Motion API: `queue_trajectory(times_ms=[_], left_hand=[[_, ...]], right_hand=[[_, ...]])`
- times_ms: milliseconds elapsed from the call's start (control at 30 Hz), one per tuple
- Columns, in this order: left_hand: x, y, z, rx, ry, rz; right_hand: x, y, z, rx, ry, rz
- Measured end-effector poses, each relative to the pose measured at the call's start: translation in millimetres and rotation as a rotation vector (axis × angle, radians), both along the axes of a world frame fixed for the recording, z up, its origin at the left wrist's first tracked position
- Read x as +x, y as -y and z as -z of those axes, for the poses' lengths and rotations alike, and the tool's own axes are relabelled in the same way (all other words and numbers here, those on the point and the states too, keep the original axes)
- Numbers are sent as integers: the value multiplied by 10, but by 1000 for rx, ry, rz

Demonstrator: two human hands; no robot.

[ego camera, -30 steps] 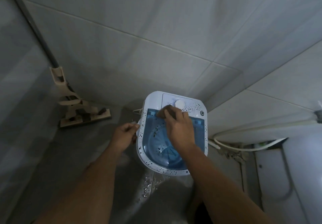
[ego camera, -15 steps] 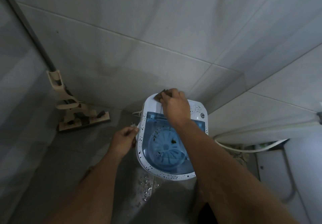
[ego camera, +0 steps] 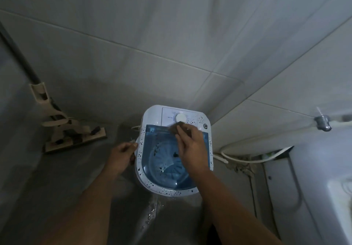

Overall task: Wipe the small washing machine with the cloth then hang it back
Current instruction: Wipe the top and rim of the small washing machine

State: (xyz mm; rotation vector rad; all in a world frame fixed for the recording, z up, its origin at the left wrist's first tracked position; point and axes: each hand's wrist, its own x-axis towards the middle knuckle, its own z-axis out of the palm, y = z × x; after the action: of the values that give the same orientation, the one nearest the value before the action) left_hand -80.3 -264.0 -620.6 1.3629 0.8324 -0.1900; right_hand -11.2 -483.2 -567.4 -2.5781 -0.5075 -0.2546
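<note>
Against the left wall leans a beige flat mop (ego camera: 62, 130). Right of it, the left hand (ego camera: 122, 156), curled, steadies the rim of the small white, black-speckled washing machine (ego camera: 174, 192). The right hand (ego camera: 192, 147) presses a soft brown cloth (ego camera: 174, 128) on the blue translucent lid, below the dial. Limp and light, the cloth is best held bunched. Half a second earlier it lay at the rear edge.
</note>
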Motion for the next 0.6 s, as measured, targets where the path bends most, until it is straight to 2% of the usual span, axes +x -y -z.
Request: queue_trajectory(times_ms=[100, 233, 300, 367, 500, 600], left_hand=[[-3, 4, 8, 4, -11, 4], [11, 6, -11, 26, -21, 28], [19, 4, -10, 39, -22, 31], [25, -6, 23, 78, -29, 43], [6, -39, 40, 96, -30, 63], [-3, -34, 23, 110, -19, 50]], right_hand=[[299, 134, -152, 77, -17, 190], [823, 204, -276, -41, -140, 295], [908, 194, -229, -147, -211, 250], [840, 157, -127, -162, -220, 200], [461, 176, 68, -150, -75, 162], [259, 304, 127, -231, -21, 122]])
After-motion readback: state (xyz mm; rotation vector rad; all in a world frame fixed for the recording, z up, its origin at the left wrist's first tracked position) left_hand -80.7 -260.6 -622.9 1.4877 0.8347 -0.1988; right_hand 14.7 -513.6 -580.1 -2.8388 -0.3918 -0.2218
